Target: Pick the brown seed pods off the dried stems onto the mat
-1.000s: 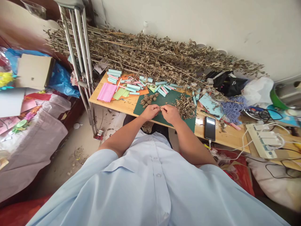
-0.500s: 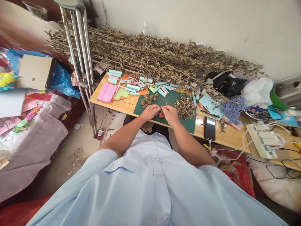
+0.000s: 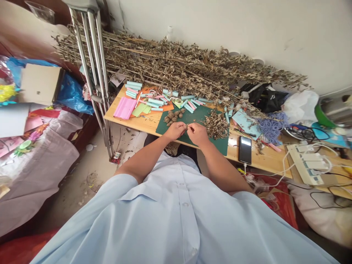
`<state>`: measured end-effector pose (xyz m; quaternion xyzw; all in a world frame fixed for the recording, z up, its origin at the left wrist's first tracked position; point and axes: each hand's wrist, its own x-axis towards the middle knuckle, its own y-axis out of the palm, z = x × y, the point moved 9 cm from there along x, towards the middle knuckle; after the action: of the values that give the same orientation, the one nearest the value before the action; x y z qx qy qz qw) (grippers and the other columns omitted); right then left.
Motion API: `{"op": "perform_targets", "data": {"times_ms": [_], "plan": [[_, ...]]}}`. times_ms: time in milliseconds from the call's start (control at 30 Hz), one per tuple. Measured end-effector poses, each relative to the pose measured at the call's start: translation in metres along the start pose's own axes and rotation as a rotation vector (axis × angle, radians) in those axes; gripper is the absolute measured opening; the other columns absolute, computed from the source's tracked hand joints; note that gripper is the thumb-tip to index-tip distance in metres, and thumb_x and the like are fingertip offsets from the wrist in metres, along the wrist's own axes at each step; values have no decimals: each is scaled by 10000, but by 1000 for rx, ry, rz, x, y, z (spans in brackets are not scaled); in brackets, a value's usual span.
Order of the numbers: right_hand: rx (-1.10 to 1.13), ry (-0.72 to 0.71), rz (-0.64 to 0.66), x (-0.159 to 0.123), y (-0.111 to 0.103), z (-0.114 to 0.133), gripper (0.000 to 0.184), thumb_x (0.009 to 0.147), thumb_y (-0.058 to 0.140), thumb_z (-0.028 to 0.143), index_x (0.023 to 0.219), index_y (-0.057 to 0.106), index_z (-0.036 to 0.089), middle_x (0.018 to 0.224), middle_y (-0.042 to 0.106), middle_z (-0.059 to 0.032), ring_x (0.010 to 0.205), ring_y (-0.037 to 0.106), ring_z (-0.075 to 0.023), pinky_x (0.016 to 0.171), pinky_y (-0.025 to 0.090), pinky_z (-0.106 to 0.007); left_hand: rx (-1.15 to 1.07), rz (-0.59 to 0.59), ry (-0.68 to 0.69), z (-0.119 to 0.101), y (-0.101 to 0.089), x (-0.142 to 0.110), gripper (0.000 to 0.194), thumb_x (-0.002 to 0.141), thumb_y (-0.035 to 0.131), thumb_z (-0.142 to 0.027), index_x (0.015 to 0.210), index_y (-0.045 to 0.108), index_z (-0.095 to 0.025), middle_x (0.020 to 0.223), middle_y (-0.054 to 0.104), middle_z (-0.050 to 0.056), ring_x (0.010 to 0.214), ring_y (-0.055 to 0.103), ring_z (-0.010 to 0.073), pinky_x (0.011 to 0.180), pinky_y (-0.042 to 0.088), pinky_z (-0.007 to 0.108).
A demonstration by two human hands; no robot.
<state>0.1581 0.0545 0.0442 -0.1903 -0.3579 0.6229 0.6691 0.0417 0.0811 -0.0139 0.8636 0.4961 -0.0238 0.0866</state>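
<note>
Over the near edge of a green cutting mat (image 3: 192, 117), my left hand (image 3: 176, 131) and my right hand (image 3: 197, 133) meet with fingertips pinched close together. Between them is a small bit of something that looks like dried leaf, mostly hidden by the fingers. Several brown balls of rolled dried leaf (image 3: 173, 116) lie just beyond my left hand. A heap of loose dried leaves (image 3: 216, 124) sits to the right of my right hand on the same mat.
Long dried leafy stalks (image 3: 165, 60) lie along the wall. Rolled blue and pink paper tubes (image 3: 155, 102) and pink paper (image 3: 125, 108) cover the table's left. At right are a phone (image 3: 245, 149), blue yarn (image 3: 273, 127) and a power strip (image 3: 305, 165). Crutches (image 3: 95, 55) stand at left.
My right hand's fingers have curled in more, and its fingertips have shifted slightly toward my left hand. My left hand stays almost in place.
</note>
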Motion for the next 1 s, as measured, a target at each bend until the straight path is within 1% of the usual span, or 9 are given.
{"op": "perform_targets", "data": {"times_ms": [167,233,267,333,400,500,633,767,1000], "plan": [[570,519,34,-8,30,-38,175,804,633,388,784,627,214,634,651,1,528,639,-172,530,579,-316,-71,31,-6,0,2,0,251,873,611,-399,778,560,-172,501,468,-64,399,369,58,427,255,212],[709,621,9,-11,36,-44,197,781,669,400,777,625,208,660,661,4,498,625,-148,491,573,-297,-86,25,-16,-1,2,-1,278,868,628,-426,786,570,-168,502,468,-63,399,361,56,428,249,213],[723,628,-6,-12,36,-44,202,779,679,402,783,633,206,671,667,4,500,626,-143,492,575,-292,-87,22,-21,-1,2,-1,286,865,636,-434,788,575,-166,502,470,-62,400,359,55,428,248,214],[646,559,-11,-11,29,-41,198,802,669,403,811,664,205,667,670,3,516,636,-149,519,583,-296,-88,10,-30,-2,2,-2,285,861,642,-433,789,585,-163,497,469,-60,400,355,56,429,244,215],[473,409,11,-8,19,-31,195,848,625,392,839,690,208,683,682,-6,553,656,-161,576,588,-306,-90,-4,-36,-1,2,-1,272,861,634,-420,783,593,-162,488,461,-61,400,350,57,430,244,214],[223,162,45,-6,8,-12,229,917,541,361,889,714,214,840,727,-42,637,679,-168,666,577,-315,-95,-23,-25,-1,1,0,251,865,612,-393,762,590,-165,484,455,-60,406,355,61,432,254,215],[-39,-47,22,-5,-2,5,234,946,514,307,931,728,211,913,740,-83,819,685,-216,814,543,-351,-77,-26,1,-1,1,1,241,862,594,-361,720,573,-167,487,467,-48,413,367,67,432,267,223],[-185,-122,0,-2,-1,11,233,938,488,245,868,708,213,878,732,-93,871,658,-234,833,504,-341,-66,-15,-14,-2,2,0,223,852,578,-344,711,560,-172,498,469,-47,422,369,69,441,269,227],[-245,-103,-48,-1,-1,12,173,879,516,210,770,649,216,833,715,-100,823,650,-228,797,508,-330,139,-45,47,-12,1,-3,183,827,545,-299,693,532,-175,531,499,-44,491,415,78,508,309,223]]}}
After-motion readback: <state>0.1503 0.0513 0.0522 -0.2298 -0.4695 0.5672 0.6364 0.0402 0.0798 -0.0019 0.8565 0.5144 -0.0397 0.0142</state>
